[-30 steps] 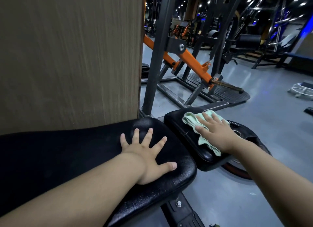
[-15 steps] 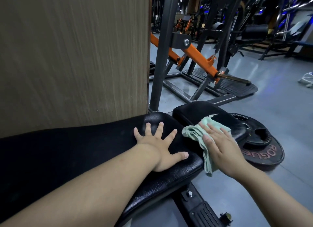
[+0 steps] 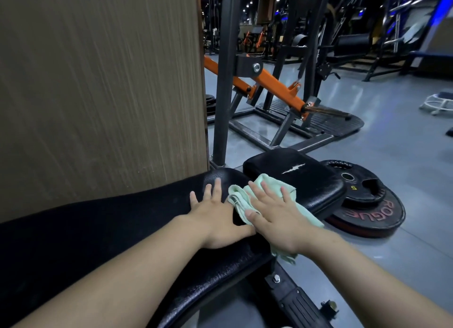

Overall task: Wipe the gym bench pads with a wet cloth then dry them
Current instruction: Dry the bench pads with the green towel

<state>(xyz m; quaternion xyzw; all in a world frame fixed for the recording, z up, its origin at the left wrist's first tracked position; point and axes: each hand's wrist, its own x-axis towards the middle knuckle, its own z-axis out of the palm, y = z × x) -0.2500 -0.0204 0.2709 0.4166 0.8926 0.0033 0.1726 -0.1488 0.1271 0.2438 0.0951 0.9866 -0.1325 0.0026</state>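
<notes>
Pressing the left hand [image 3: 220,220] flat on the long pad [image 3: 122,229], fingers spread and straight, holding nothing. Laying the right hand [image 3: 277,220] flat on the cloth [image 3: 239,197], fingers straight, pressing down rather than gripping. Bringing the two thumbs close together, contact hard to judge. Spreading the pale green cloth across the gap between the long pad and the seat pad [image 3: 306,178], its middle hiding under the palm, one end hanging off the near edge below the wrist. Showing a white mark on the seat pad, scuff or tear impossible to tell. Fading into darkness and running off the left edge: the long pad. Lying partly hidden behind the seat pad: stacked plates [image 3: 367,205]. Blocking everything behind the bench on the left: a wood-grain panel [image 3: 98,82].
</notes>
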